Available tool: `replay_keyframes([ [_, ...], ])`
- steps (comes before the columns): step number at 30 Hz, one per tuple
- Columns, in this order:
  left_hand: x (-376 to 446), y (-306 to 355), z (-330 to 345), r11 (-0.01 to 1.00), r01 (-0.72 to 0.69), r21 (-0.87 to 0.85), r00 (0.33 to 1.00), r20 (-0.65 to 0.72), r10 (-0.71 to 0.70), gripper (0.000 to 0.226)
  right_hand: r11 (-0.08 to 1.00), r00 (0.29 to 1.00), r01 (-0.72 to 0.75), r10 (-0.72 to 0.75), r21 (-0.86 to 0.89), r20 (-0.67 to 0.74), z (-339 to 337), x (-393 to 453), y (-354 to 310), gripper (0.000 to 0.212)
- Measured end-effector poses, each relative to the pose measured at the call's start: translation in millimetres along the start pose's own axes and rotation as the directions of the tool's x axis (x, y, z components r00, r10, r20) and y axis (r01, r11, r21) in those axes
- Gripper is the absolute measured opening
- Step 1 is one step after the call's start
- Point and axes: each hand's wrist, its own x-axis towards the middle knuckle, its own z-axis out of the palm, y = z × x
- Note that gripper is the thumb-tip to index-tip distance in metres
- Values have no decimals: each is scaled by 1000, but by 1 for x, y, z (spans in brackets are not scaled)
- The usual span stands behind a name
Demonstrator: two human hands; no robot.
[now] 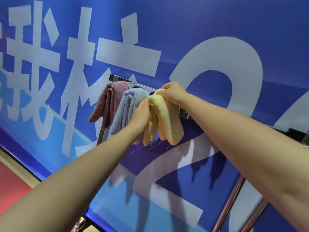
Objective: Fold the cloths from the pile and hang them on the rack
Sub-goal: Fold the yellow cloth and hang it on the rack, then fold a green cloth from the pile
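Observation:
A folded yellow cloth (167, 118) hangs over the metal rack bar (184, 113) in the middle of the view. My right hand (173, 93) pinches its top fold from above. My left hand (141, 113) grips the cloth's left side, fingers tucked between it and a folded light blue cloth (127, 106). A folded pink cloth (107, 101) hangs at the rack's left end. The pile is out of view.
A large blue banner (209, 39) with white characters stands right behind the rack. Chrome rack legs (234, 198) slant down at lower right, another leg (101, 136) shows under the pink cloth. Red floor (10, 190) lies at lower left.

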Motion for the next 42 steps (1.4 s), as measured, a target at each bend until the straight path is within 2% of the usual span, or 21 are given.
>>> replay_keyframes([
  [3,-3,-10,1,998,54,-33,998,29,-53,42,997,996,22,-28,-72,-83,-3,-6,3,13],
  [6,-10,-6,4,997,-22,78,1000,-16,24,42,989,993,22,-39,-145,-115,-8,-11,9,10],
  [7,-9,-6,5,994,-42,96,999,-30,45,43,990,994,37,-50,-134,-93,-8,-13,9,14],
  [10,-5,-2,7,994,-30,105,997,-66,37,44,985,995,73,-83,-155,-57,-6,-25,8,44],
  [13,-8,2,10,998,33,53,997,-74,-29,49,963,995,104,-102,-247,22,-6,-41,4,47],
  [17,-19,13,7,998,64,-15,996,-55,-64,46,935,974,226,-209,-274,92,-6,-59,7,36],
  [21,-38,27,-4,983,-69,168,995,-58,80,45,950,956,266,-282,-161,-84,-6,-94,21,20],
  [23,-51,33,-7,918,-154,364,980,-60,189,38,975,959,219,-219,-24,-178,-7,-122,27,17],
  [24,-61,37,-6,864,-196,463,968,-51,246,32,984,965,171,-157,51,-211,-7,-138,31,26],
  [26,-85,44,0,828,-242,506,944,-76,322,32,975,967,77,-22,207,-254,-10,-169,39,35],
  [28,-113,44,11,897,-198,395,962,-99,255,30,935,955,-9,113,354,-275,-7,-206,49,33],
  [30,-145,37,27,956,-99,276,990,-68,122,31,867,935,-98,248,488,-253,-2,-244,63,23],
  [32,-180,26,45,956,-44,290,999,15,41,33,792,911,-173,355,585,-211,2,-283,79,16],
  [34,-213,12,62,945,-30,327,996,93,0,34,724,894,-228,421,651,-154,6,-321,95,27],
  [37,-260,-19,81,943,41,329,976,190,-109,32,653,852,-319,515,687,-93,17,-379,122,34],
  [42,-333,-79,108,899,148,413,899,322,-296,32,573,729,-525,685,629,-16,36,-472,178,32],
])
